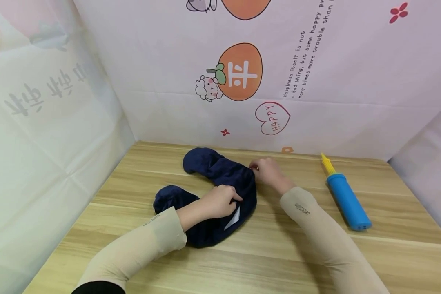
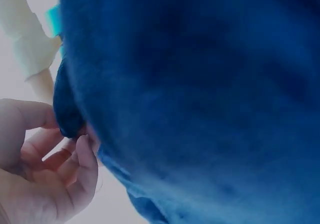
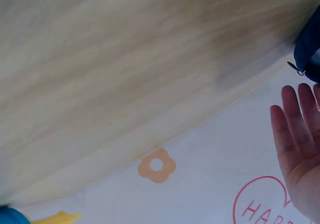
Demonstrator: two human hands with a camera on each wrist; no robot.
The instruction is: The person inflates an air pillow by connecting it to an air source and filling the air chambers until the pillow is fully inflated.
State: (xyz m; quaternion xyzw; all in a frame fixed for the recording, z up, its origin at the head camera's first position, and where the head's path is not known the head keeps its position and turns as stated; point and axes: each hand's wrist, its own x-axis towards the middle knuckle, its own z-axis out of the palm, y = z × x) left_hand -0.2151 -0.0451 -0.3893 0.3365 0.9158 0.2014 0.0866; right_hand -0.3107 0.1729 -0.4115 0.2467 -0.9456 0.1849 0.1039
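Note:
A navy plush U-shaped neck pillow [image 1: 239,179] lies on the wooden table, its two ends toward the left. My left hand [image 1: 220,201] lies over its near arm and pinches a fold of the cloth; the left wrist view shows thumb and fingers [image 2: 55,169] at that fold. A white patch [image 1: 232,219] shows beside this hand. At the outer far edge, my right hand [image 1: 268,171] pinches the pillow's rim between thumb and forefinger, its other fingers [image 3: 295,129] fairly straight. A small zipper pull [image 3: 296,68] hangs at the rim near these fingertips.
To the right on the table [image 1: 279,261] lies a blue hand pump [image 1: 347,200] with a yellow nozzle [image 1: 328,164], pointing toward the back. Printed white cloth [image 1: 169,81] stands along the table's back edge and on both sides.

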